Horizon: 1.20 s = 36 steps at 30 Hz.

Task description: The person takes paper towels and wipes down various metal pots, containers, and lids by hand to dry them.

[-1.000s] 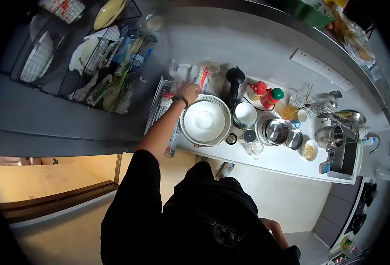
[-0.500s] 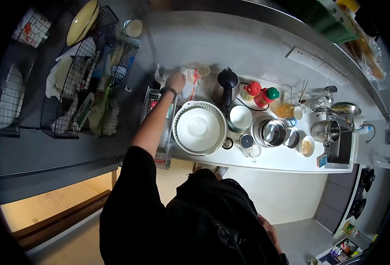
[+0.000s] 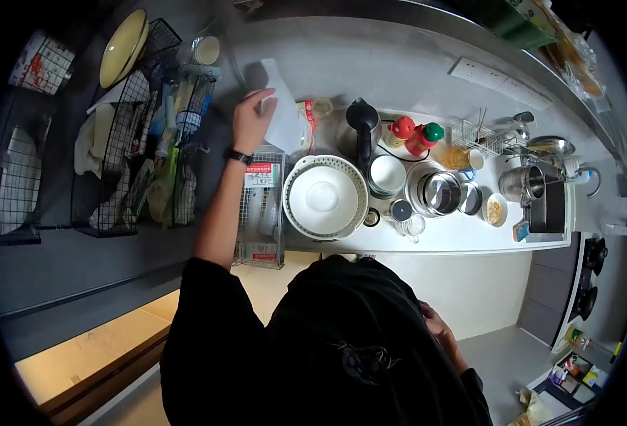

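Head view: The left hand is located left of the upper center of the frame, at the left edge of a white flat item. Fingers are bent toward that edge; whether they pinch it cannot be determined. The item stands tilted near the wall, above a wire basket. A white bowl is positioned at center, right of the basket. A black-lidded kettle is located above and to its right. The right hand is positioned at lower right, against the dark clothing; its grip cannot be determined.
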Available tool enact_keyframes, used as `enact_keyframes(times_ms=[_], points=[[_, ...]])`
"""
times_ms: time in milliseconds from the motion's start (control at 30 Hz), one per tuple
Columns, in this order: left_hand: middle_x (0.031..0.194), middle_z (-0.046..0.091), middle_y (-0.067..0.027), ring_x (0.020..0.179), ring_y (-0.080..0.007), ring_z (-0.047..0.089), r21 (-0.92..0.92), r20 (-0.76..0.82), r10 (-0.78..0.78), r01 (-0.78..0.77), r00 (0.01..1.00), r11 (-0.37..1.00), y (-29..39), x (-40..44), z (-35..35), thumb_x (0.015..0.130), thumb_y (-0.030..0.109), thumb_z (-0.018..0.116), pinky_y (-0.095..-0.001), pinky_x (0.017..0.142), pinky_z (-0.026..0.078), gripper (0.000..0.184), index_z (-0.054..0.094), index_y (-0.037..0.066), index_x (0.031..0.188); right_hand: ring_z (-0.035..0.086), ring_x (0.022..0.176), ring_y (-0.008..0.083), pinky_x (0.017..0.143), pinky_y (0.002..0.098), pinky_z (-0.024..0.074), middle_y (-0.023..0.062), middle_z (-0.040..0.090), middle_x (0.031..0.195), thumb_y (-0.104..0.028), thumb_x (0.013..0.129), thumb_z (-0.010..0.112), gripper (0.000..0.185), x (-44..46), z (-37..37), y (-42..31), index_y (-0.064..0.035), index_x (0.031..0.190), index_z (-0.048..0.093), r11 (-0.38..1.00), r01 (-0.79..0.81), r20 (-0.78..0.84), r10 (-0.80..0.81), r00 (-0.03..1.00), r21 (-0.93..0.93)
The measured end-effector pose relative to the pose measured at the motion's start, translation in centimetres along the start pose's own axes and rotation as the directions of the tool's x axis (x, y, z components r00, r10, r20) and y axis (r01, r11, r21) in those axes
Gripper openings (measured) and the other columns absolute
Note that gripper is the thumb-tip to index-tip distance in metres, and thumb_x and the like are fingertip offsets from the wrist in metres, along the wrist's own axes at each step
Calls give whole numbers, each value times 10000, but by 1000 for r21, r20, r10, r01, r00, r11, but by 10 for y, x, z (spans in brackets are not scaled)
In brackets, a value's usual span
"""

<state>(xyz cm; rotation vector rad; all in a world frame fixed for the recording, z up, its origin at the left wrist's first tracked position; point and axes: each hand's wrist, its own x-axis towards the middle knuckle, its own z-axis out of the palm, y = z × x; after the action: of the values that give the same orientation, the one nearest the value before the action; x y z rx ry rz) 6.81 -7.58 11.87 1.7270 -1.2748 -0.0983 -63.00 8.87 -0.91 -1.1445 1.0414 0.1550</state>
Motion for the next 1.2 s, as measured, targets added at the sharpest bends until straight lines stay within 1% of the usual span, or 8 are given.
enact_keyframes(times_ms=[167, 333, 400, 500, 700, 933, 1000, 1200], points=[[1069, 727, -105, 868, -163, 655, -166, 25, 56, -51, 998, 985, 60, -55, -23, 921, 68, 673, -284, 765, 506, 226, 723, 41, 1140, 466, 1381, 276, 1120, 403, 415, 120, 425, 1534, -88, 838, 679, 657, 9, 19, 56, -9, 1464, 496, 948, 171, -130, -140, 982, 268], [1068, 730, -109, 1003, -243, 695, -349, 314, 126, -9, 941, 937, 147, -125, 18, 934, -2, 615, -335, 900, 518, 205, 713, 24, 1113, 693, 1076, 343, 944, 405, 540, 208, 720, 1128, -188, 838, 764, 308, -2, 17, -15, 10, 1072, 737, 820, -120, -569, -275, 775, -559], [1043, 731, -106, 1000, -235, 694, -525, 471, 238, 53, 849, 850, 188, -150, 51, 939, -6, 607, -329, 915, 512, 194, 708, 12, 1103, 664, 1158, 281, 996, 416, 517, 151, 681, 1274, -244, 946, 706, 440, 3, 23, -85, -23, 1319, 626, 979, 198, -672, -182, 718, -53], [1095, 679, -90, 1056, -172, 648, -695, 704, 352, 498, 616, 519, 252, -201, 90, 957, -39, 568, -292, 904, 505, 210, 699, 14, 1113, 357, 1458, 322, 1168, 510, 329, 156, 323, 1614, -642, 1021, 385, 756, 2, 35, -168, -160, 1596, 291, 575, 641, -578, -324, 749, 509], [1221, 612, -98, 1090, -166, 621, -493, 832, 461, 793, 310, 357, 305, -248, 178, 1017, 37, 527, -292, 931, 506, 302, 499, 21, 1317, 602, 1204, 302, 1028, 408, 502, 166, 593, 1326, -730, 978, 337, 884, -18, 22, -147, 4, 1462, 428, 23, 536, -516, -243, 822, 844], [1231, 608, -171, 1127, -301, 605, 8, 833, 545, 984, 92, -178, 415, -329, 296, 1041, 527, 458, -427, 955, 499, 607, 394, 124, 1490, 649, 1010, 256, 914, 414, 553, 100, 664, 1050, -686, 970, 491, 557, -54, -47, -59, -157, 1044, 648, -487, 436, -631, -370, 682, 757], [1204, 617, -144, 1084, -263, 615, 235, 807, 589, 935, -36, -265, 441, -348, 339, 1030, 593, 432, -402, 917, 518, 654, 399, 143, 1503, 624, 1139, 241, 1005, 403, 510, 77, 667, 1146, -644, 991, 486, 451, -82, -70, -45, -227, 1036, 651, -363, 559, -658, -268, 703, 745], [1146, 648, -124, 1002, -251, 670, 168, 800, 569, 982, -188, 88, 517, -413, 433, 1066, 439, 470, -379, 892, 550, 502, 480, 60, 1396, 593, 1190, 217, 1016, 406, 502, 57, 636, 1217, -511, 1036, 460, 398, -91, -133, 83, -181, 1210, 597, -424, 733, -792, 58, 608, 532]])
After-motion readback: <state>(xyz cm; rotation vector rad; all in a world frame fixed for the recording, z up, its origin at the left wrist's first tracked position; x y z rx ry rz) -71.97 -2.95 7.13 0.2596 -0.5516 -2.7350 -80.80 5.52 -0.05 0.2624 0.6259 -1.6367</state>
